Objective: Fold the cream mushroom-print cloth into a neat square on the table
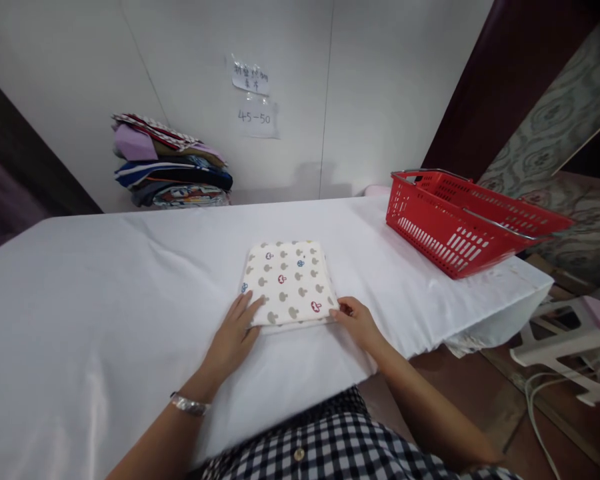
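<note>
At the far left, against the wall, a stack of folded clothes [173, 163] sits on the white table [80, 280], with two handwritten paper notes [254, 100] taped to the wall to its right. Near the middle of the table, close to its near edge, lies a folded cloth [289, 283], cream with small mushroom prints, squared into a neat rectangle. The left hand [235, 337] rests flat and spread on the cloth's near left corner, fingers pressing down on its edge, a metal bracelet [190, 404] on the wrist. The right hand [357, 321] sits at the near right corner, fingers curled narrow and pinching the edge of the folded layers. By the look of it, the folding itself is finished and the step in hand is squaring and gripping the bundle; the next move would call for both hands to close on the near edge evenly so the layers lift together without slipping open. At the far right, well apart from the cloth, a red plastic basket [460, 223] stands tilted at the table's corner, and a white stool [565, 340] stands on the floor beyond.
</note>
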`<state>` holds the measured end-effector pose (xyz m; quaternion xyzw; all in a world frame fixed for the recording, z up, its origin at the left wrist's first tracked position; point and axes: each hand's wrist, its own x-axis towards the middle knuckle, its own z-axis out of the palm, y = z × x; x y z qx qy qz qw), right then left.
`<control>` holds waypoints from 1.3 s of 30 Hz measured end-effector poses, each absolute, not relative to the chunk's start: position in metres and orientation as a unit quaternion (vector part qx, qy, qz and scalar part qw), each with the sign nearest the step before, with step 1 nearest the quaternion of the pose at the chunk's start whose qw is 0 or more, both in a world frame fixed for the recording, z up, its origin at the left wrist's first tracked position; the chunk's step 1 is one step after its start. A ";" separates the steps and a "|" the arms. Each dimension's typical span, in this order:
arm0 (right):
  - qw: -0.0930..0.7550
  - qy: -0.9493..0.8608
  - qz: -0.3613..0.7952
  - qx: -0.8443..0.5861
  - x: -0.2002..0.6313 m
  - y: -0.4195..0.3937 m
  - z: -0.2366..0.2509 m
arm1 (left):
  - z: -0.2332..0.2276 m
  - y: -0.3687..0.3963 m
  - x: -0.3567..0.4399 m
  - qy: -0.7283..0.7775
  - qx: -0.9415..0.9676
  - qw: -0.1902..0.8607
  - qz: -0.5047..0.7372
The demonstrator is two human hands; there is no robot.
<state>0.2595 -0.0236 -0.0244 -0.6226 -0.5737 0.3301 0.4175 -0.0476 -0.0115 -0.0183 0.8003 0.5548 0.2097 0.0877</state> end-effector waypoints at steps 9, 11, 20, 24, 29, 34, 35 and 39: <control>0.371 -0.605 0.309 -0.633 0.254 -0.027 -0.015 | -0.024 -0.014 -0.055 0.565 0.788 0.072 0.234; 0.361 -0.617 0.294 -0.635 0.253 -0.028 -0.013 | -0.026 -0.013 -0.056 0.565 0.786 0.073 0.239; 0.321 -0.632 0.307 -0.635 0.250 -0.031 -0.008 | -0.031 -0.012 -0.057 0.582 0.768 0.066 0.261; 0.296 -0.626 0.311 -0.651 0.249 -0.033 -0.003 | -0.031 -0.014 -0.057 0.595 0.759 0.057 0.257; 0.297 -0.632 0.303 -0.649 0.246 -0.033 -0.004 | -0.031 -0.015 -0.061 0.610 0.750 0.039 0.251; 0.277 -0.645 0.314 -0.639 0.253 -0.027 -0.005 | -0.030 -0.012 -0.071 0.581 0.772 0.067 0.251; 0.281 -0.647 0.322 -0.632 0.256 -0.024 -0.005 | -0.028 -0.012 -0.073 0.570 0.777 0.083 0.252; 0.343 -0.621 0.340 -0.617 0.265 0.001 0.000 | -0.009 -0.008 -0.065 0.563 0.775 0.117 0.263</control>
